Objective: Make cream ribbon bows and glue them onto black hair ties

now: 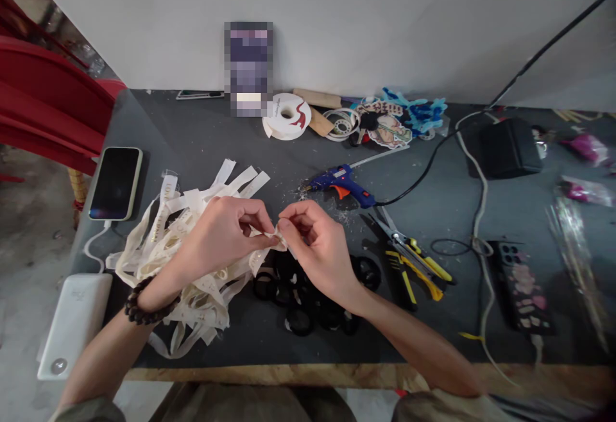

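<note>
Cream ribbon is pinched by both your left hand and your right hand, over the table, near the pile of pale strips and black rings; a blue glue gun lies beyond.

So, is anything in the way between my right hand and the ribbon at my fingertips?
Nothing visible: your right hand meets the cream ribbon directly, with your left hand pinching it too. The black hair ties lie beneath, and the blue glue gun lies beyond, not between.
</note>
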Demonstrator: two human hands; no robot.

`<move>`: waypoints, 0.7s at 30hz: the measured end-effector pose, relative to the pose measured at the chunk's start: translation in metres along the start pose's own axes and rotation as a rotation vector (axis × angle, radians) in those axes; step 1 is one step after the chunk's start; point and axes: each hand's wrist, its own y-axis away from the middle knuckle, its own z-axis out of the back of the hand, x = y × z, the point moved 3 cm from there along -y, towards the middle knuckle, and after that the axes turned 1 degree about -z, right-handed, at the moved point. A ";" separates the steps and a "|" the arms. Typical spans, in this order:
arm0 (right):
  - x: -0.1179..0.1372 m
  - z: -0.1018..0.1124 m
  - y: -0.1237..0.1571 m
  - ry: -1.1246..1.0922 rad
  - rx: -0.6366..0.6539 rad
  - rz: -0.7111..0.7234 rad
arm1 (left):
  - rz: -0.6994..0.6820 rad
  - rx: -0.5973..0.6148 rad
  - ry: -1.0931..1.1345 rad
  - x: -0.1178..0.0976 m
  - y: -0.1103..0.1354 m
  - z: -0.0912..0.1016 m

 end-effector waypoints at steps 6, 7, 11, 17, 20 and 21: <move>-0.001 0.001 -0.003 -0.099 -0.005 -0.052 | -0.026 0.057 0.058 -0.001 -0.002 0.003; 0.000 0.001 -0.003 -0.094 0.001 -0.037 | -0.032 0.058 0.060 -0.002 -0.002 0.004; 0.003 0.002 -0.001 -0.017 -0.019 0.055 | -0.017 0.067 0.102 -0.002 -0.002 0.005; 0.010 0.005 -0.001 0.122 -0.056 0.197 | 0.018 0.058 0.138 0.002 -0.005 0.005; 0.014 0.006 -0.001 0.159 -0.037 0.265 | 0.027 0.043 0.148 0.003 -0.005 0.006; 0.014 0.006 -0.001 0.159 -0.033 0.268 | 0.031 0.038 0.152 0.002 -0.005 0.007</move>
